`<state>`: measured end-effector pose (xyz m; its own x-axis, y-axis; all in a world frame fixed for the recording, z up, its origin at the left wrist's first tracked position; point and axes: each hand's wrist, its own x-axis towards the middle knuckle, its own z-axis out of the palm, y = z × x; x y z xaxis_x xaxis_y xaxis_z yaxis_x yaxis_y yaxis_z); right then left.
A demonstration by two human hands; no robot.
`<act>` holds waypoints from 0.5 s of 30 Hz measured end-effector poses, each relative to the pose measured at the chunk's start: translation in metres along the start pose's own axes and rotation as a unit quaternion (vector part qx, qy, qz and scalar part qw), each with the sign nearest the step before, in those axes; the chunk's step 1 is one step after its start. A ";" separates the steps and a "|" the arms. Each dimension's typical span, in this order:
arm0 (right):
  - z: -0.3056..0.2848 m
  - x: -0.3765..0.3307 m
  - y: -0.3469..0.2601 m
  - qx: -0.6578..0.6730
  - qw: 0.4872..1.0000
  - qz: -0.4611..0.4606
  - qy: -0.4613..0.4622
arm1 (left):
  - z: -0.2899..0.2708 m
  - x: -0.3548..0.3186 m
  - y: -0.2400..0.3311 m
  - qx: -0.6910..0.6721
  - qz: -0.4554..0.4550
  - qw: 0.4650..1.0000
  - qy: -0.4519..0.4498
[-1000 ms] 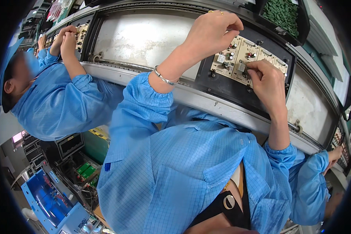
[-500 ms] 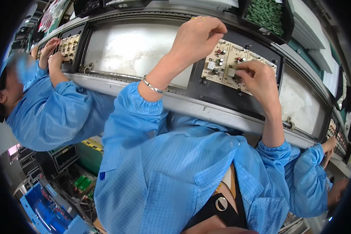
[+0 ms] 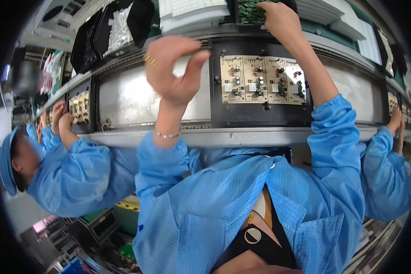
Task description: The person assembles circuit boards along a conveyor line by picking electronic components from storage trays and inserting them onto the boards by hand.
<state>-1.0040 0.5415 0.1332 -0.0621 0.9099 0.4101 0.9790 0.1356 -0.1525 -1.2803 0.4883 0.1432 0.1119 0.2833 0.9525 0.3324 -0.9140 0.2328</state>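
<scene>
A beige circuit board (image 3: pixel 262 84) with small capacitors and other parts lies in a black carrier (image 3: pixel 260 116) on the conveyor. My left hand (image 3: pixel 176 68) hovers to the left of the board, fingers loosely curled and apart, with nothing in it. A thin bracelet sits on that wrist. My right hand (image 3: pixel 281 18) reaches up past the board into a black bin of green parts (image 3: pixel 250 11). Its fingertips are buried among the parts, so what they hold is hidden.
A co-worker in blue (image 3: pixel 64 176) on my left has both hands at another board (image 3: pixel 80 106). Another co-worker's sleeve (image 3: pixel 388 178) and hand are at the right. A black bin of white parts (image 3: pixel 118 27) and stacked white trays (image 3: pixel 192 11) line the shelf above.
Both my hands have come off the board. The left has drawn away to the left and the right has gone up into the bin of green parts.
</scene>
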 end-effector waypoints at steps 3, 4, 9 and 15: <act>0.004 -0.006 0.003 -0.031 0.999 -0.026 0.002 | -0.026 0.016 0.030 0.003 0.140 0.989 0.057; 0.005 -0.004 -0.003 -0.030 0.998 -0.053 0.023 | -0.045 0.020 0.053 -0.005 0.153 0.982 0.110; 0.040 -0.006 0.006 0.000 0.991 -0.054 0.119 | -0.103 0.050 0.144 -0.043 0.348 0.908 0.227; 0.004 -0.029 -0.008 0.130 0.985 -0.022 0.114 | -0.108 0.036 0.187 -0.114 0.360 0.898 0.228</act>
<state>-1.0107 0.5161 0.1189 -0.0286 0.7928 0.6088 0.8920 0.2951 -0.3424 -1.3153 0.2963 0.2423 -0.1903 -0.5046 0.8421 0.1219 -0.8633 -0.4898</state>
